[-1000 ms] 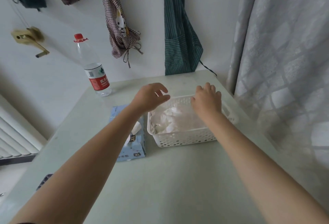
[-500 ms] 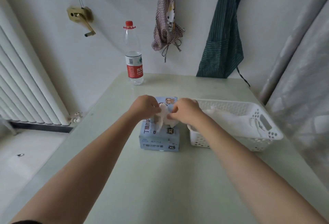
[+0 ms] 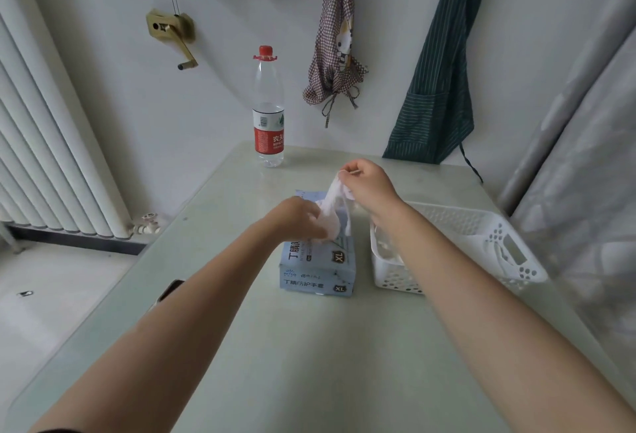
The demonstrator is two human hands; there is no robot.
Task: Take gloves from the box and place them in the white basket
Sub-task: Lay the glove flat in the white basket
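Observation:
A light blue glove box point(image 3: 318, 269) marked XL lies in the middle of the pale green table. My right hand point(image 3: 368, 184) is raised above it and pinches the top of a thin white glove point(image 3: 335, 198) stretched up out of the box. My left hand point(image 3: 299, 219) sits over the box opening, fingers curled round the lower bunch of white glove. The white perforated basket point(image 3: 495, 246) stands just right of the box, with white gloves partly visible inside behind my right forearm.
A water bottle point(image 3: 268, 112) with a red cap stands at the table's far edge. Aprons hang on the wall behind. A radiator point(image 3: 51, 143) runs along the left, and a curtain point(image 3: 585, 157) hangs close to the table's right edge.
My hands left the basket, came to the box and took hold of a glove. Since then my right hand has risen, pulling the glove up out of the opening.

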